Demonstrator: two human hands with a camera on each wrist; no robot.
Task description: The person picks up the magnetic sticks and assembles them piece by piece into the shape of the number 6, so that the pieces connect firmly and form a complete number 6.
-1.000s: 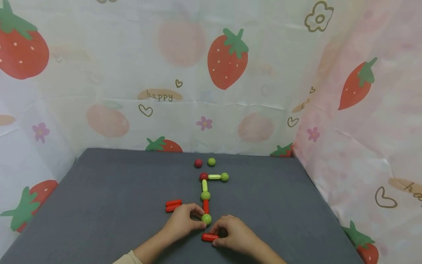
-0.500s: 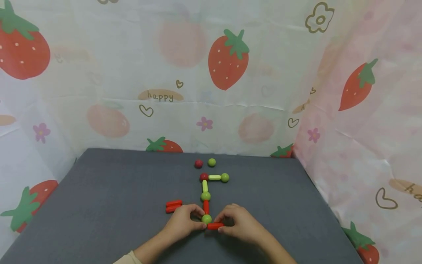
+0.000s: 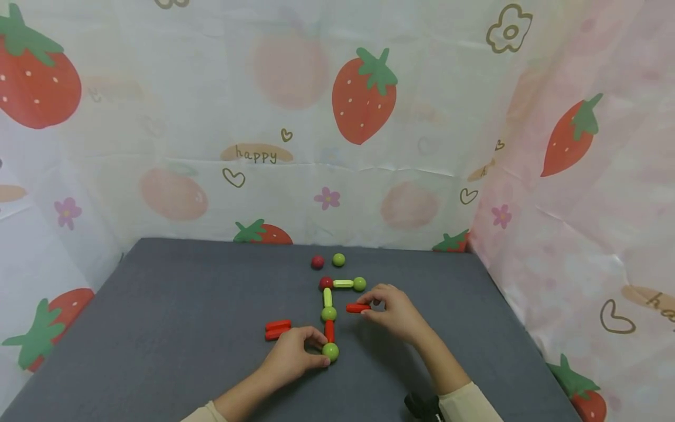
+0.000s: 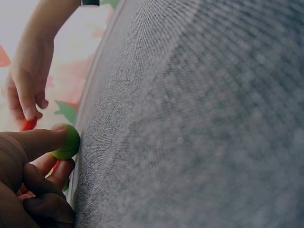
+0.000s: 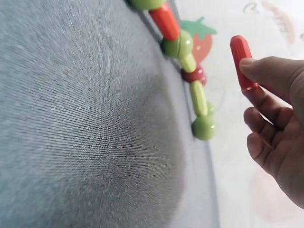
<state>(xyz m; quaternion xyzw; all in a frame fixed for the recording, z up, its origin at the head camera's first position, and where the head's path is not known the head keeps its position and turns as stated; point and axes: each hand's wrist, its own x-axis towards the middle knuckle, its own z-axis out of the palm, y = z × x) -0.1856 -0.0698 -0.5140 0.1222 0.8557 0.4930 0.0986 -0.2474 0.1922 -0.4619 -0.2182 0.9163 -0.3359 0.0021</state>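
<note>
A chain of balls and short rods lies on the dark table. My left hand [image 3: 292, 353] pinches the green ball [image 3: 330, 351] at its near end, thumb [image 4: 45, 140] on one side and fingers on the other. From that ball a red rod [image 3: 329, 331] leads to another green ball [image 3: 329, 314], then a light-green rod [image 3: 328, 298] to a red ball [image 3: 326, 283]. A second light-green rod [image 3: 343, 283] runs right to a green ball [image 3: 360, 283]. Raised off the table, my right hand [image 3: 392, 310] holds a loose red rod [image 5: 241, 64] between thumb and fingers.
Two red rods [image 3: 278, 329] lie side by side left of the chain. Behind it sit a loose red ball [image 3: 317, 262] and a loose green ball [image 3: 338, 259]. Strawberry-printed cloth [image 3: 211, 117] walls the table's back and sides.
My right hand has carried the red rod from in front of the near green ball, past its right side, to a place farther back and higher. The left hand has stayed at the ball.
</note>
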